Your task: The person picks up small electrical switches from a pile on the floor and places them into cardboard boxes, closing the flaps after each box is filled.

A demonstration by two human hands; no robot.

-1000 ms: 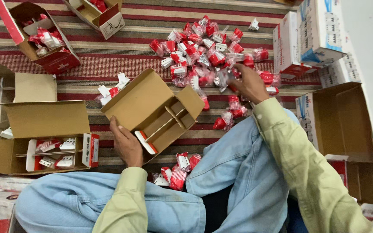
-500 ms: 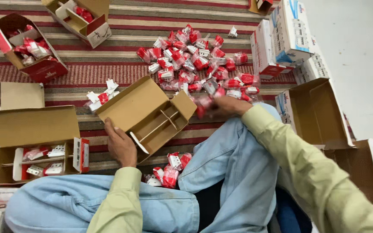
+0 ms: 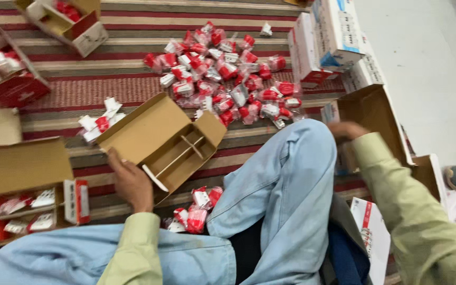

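Observation:
My left hand (image 3: 130, 184) grips the near edge of an open brown cardboard box (image 3: 149, 132) with thin dividers inside; the box looks empty and rests tilted on the striped rug (image 3: 106, 79). My right hand (image 3: 347, 129) is past my raised knee (image 3: 296, 174), at the edge of an open brown carton (image 3: 376, 113) on the right. The hand is blurred and partly hidden, so I cannot tell what it holds. A heap of several red-and-white packets (image 3: 222, 79) lies beyond the divided box.
A few more packets (image 3: 196, 208) lie by my leg. A partly filled box (image 3: 22, 169) sits at left, with a red box (image 3: 11, 89) and another open box (image 3: 80, 31) further back. White cartons (image 3: 333, 37) stand stacked at the upper right.
My right hand has left the packet heap and swung right, over my knee, to the brown carton. The left hand keeps its hold on the divided box.

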